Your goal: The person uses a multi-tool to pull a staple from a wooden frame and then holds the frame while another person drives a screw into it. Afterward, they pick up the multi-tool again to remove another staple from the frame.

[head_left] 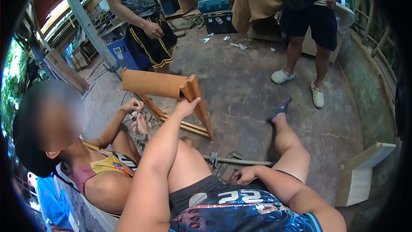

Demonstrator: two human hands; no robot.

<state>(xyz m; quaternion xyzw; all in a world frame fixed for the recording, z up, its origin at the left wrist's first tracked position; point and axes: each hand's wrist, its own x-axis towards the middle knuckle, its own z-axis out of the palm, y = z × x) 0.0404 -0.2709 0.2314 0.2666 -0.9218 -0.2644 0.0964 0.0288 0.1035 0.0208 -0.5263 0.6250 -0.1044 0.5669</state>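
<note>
A wooden frame (199,109) with a tan sheet (152,82) rolled or stretched across its top stands in front of me on the floor. My left hand (188,106) is closed around the wood at the frame's near upper corner, below the end of the tan sheet. Low over my lap, my right hand (246,175) rests by my thigh with its fingers curled. A dark object lies near its fingertips, and whether it is held is too unclear to tell.
A person sits close on the left, both hands (139,120) at small parts. Two people stand beyond the frame. A bar clamp (240,161) lies on the floor (257,137). A toolbox (219,21), blue machine (128,54) and wooden box (360,180) stand around.
</note>
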